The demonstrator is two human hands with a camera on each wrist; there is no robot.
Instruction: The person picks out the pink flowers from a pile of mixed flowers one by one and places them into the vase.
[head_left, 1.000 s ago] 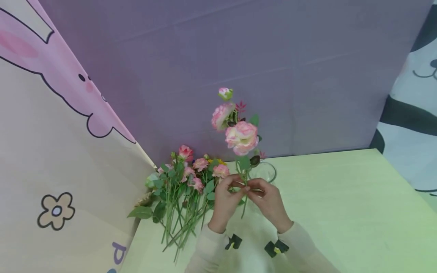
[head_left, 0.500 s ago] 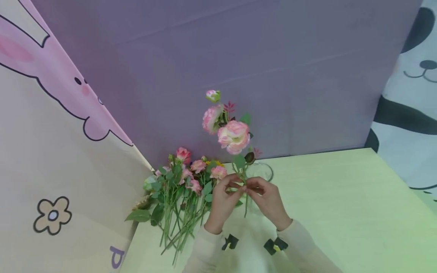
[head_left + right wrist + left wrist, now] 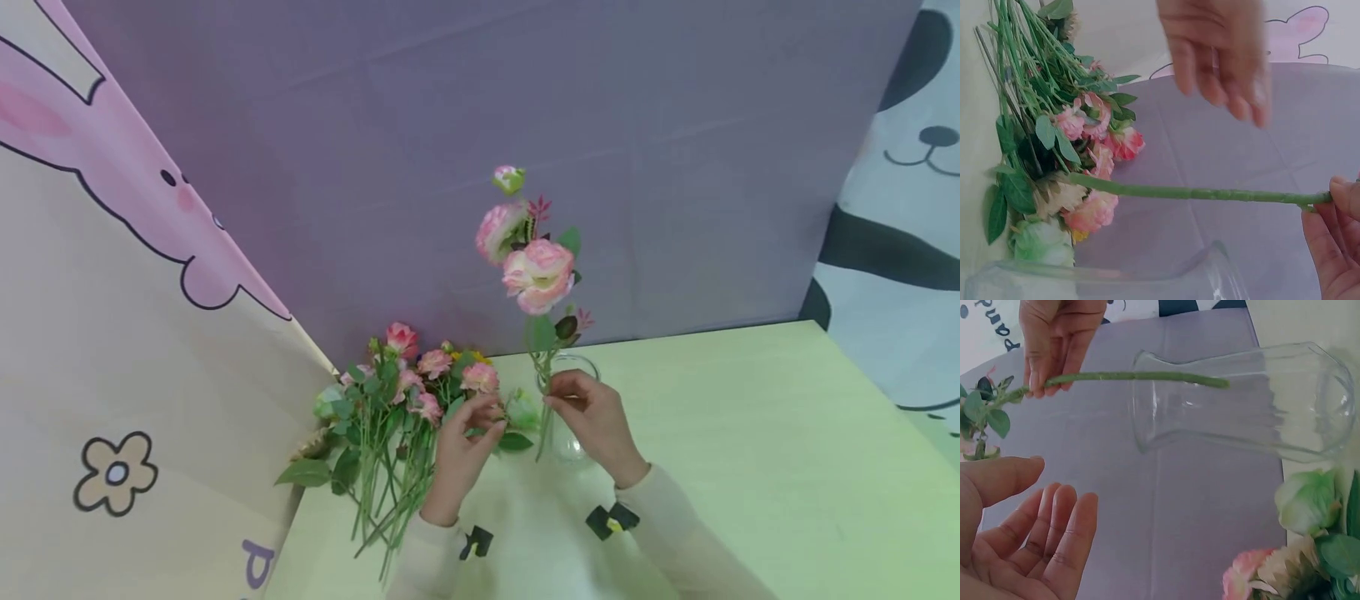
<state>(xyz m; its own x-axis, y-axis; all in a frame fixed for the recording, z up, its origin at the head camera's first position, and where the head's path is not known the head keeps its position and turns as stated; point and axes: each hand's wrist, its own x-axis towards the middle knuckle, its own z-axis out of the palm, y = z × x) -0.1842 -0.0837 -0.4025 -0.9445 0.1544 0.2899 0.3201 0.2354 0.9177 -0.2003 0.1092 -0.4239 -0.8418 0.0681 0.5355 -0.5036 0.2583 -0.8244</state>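
My right hand [image 3: 596, 421] pinches the green stem [image 3: 1197, 194] of an artificial flower spray between thumb and fingers. The spray carries two large pink-and-white blooms [image 3: 538, 275], a small bud at the top and several leaves. Its bare stem end overlaps the mouth of a clear glass vase [image 3: 1241, 403] in the left wrist view. In the head view the vase stands upright behind my right hand, partly hidden by it. My left hand [image 3: 461, 454] is away from the stem, with its fingers relaxed and nothing between them, as the left wrist view also shows.
A pile of artificial flowers [image 3: 405, 417] with long green stems lies at the left of the pale table [image 3: 750, 450], against the wall. A pale green flower [image 3: 522, 410] lies between the pile and the vase. A purple backdrop [image 3: 450, 125] rises behind the table.
Both hands were at the stem earlier. My left hand has let go and moved left and down, while my right hand has raised the flower spray slightly and shifted it right.
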